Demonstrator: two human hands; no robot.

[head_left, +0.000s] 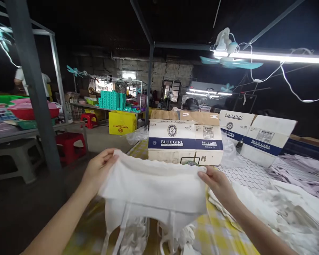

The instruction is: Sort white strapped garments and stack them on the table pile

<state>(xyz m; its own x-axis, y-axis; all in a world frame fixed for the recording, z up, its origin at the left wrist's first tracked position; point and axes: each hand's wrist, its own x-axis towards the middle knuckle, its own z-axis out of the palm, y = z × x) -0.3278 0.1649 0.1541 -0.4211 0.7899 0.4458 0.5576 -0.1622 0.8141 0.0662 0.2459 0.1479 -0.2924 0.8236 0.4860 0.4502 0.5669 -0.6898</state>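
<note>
A white camisole (154, 187) is stretched out in the air between my two hands, its wavy edge on top and thin straps hanging below. My left hand (102, 166) pinches its upper left corner. At the upper right corner, my right hand (215, 179) grips the cloth between thumb and fingers. Beneath the camisole, crumpled white garments (135, 235) lie on a yellow checked cloth (215, 230), partly hidden by it. More white garments (284, 209) are heaped to the right of my right forearm.
A "Blue Girl" carton (172, 141) stands just beyond my hands, with a second open carton (263, 138) to its right. Lilac fabric (305, 173) lies at the far right. A grey post (39, 88) and red stool (70, 147) stand left. A ceiling fan (230, 62) hangs overhead.
</note>
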